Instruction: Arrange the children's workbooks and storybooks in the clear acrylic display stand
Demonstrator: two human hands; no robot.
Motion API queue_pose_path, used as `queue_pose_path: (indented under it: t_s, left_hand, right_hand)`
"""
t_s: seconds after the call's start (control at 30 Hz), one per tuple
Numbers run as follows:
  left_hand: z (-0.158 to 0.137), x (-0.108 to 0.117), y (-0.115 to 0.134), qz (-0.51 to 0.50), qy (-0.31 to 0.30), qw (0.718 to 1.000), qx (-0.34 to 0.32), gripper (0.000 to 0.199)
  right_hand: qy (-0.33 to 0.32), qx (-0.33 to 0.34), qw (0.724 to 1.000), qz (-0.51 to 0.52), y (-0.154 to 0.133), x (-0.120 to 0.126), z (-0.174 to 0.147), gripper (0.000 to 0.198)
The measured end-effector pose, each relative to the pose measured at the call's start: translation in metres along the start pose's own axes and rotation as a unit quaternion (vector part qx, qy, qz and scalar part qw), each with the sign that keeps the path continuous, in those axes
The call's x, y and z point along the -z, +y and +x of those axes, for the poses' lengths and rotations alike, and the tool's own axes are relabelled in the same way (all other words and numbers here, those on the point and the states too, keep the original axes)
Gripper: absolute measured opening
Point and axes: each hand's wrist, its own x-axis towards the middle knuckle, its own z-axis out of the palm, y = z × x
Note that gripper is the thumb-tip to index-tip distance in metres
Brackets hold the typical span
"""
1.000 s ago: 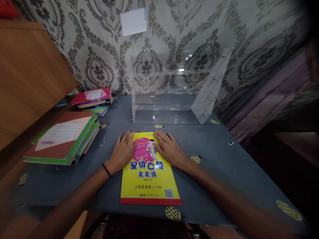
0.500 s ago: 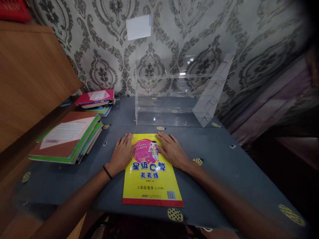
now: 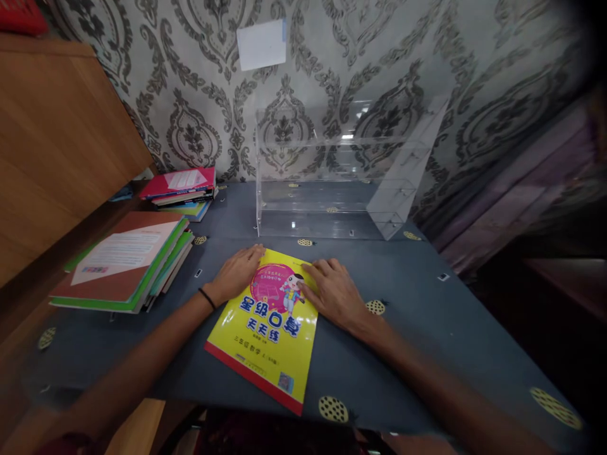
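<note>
A yellow workbook (image 3: 268, 316) with a red bottom strip, a pink circle and a cartoon child lies turned at an angle on the table. Along its upper left corner rests my left hand (image 3: 239, 272), fingers stretched out flat against the edge; its thumb is hidden. My right hand (image 3: 339, 294) lies over the upper right corner, fingers extended and the thumb on the cover beside the cartoon. Both hands are open and touching the workbook.
A clear acrylic rack (image 3: 332, 205) stands behind the workbook against the patterned wall. To the left are a larger book stack (image 3: 128, 253) and a smaller one (image 3: 183, 189), beside a wooden cabinet (image 3: 61, 145). A dark blue cloth (image 3: 403, 360) covers the table.
The workbook has turned, its bottom edge swinging left and its lower right corner coming nearer me. My left hand has shifted slightly up and right; my right hand has moved slightly right.
</note>
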Motion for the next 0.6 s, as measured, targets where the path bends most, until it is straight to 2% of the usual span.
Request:
queue_pose_path:
  t_s: [0.13,0.23,0.4,0.6]
  left_hand:
    - [0.006,0.008,-0.005,0.032,-0.030,0.997,-0.071,0.035]
    - [0.007,0.006,-0.001,0.033,-0.029,0.994,-0.099,0.037]
    - [0.018,-0.004,0.026,-0.007,-0.003,0.993,-0.120,0.038]
    - [0.027,-0.002,0.056,-0.021,-0.010,0.988,-0.156,0.041]
  right_hand:
    - [0.025,-0.011,0.998,0.061,0.011,0.000,-0.005,0.041]
    - [0.035,-0.027,0.990,0.133,0.024,-0.002,-0.004,0.044]
    - [0.042,-0.027,0.976,0.213,0.039,-0.002,-0.003,0.050]
    - [0.047,-0.024,0.966,0.252,0.043,-0.004,-0.006,0.049]
